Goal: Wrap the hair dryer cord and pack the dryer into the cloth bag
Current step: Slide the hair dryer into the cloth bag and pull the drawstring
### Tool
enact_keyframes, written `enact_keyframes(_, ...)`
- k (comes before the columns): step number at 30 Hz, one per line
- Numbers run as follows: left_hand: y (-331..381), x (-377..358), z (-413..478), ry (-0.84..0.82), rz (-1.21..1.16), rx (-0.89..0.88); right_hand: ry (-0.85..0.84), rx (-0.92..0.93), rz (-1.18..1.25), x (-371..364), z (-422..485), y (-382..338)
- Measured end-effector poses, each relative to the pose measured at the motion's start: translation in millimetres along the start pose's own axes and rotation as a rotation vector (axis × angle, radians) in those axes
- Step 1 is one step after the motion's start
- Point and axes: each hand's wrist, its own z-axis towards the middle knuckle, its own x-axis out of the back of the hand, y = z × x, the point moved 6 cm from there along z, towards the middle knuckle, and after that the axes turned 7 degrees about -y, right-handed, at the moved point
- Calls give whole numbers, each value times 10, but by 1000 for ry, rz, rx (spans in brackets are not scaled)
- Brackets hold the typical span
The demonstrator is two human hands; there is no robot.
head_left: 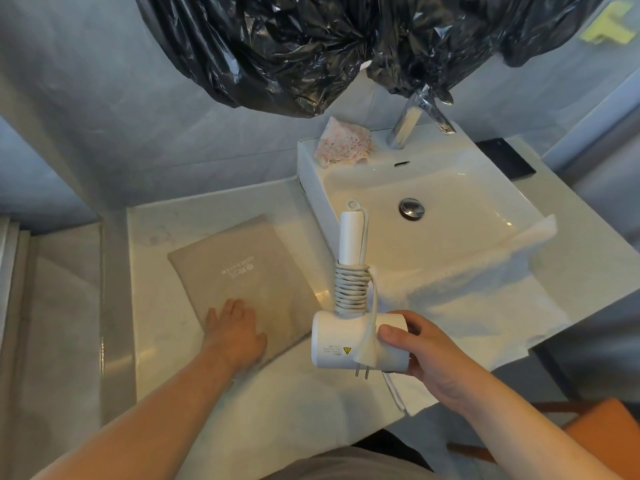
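**Q:** State of the white plastic hair dryer point(356, 344)?

**A:** The right hand point(422, 351) grips its barrel above the front edge of the pale stone counter point(156, 237), with the handle pointing away toward the white rectangular sink point(450, 220). The white cord point(351, 289) is coiled tightly round the handle. The thumb pins the two-pin plug point(363, 358) against the barrel.

**Q:** And the beige cloth bag point(242, 271)?

**A:** It lies flat on the counter's left part, just beside the sink. The left hand point(235, 330) rests on its near corner, fingers point(239, 306) straight and spread.
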Motion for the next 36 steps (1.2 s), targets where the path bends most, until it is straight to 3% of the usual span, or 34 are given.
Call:
enact_keyframes(6,151,-213,-196,145,-105,-120,-35,-97,-82,-9,25,312)
enact_keyframes(12,-242,169,-38,174,-757,84,-104,-201,-121,-141,126,578)
enact_keyframes(19,-276,632,-66,333,-1090,110,-209,-282,-199,-388,335,727)
enact_keyframes(32,-137,650,-425,412,-792,-151,-289,-363,-178,-765,798,763)
enact_keyframes(36,-137,479,-511,353,-680,-225,-247,-347,-114,-863,964,671)
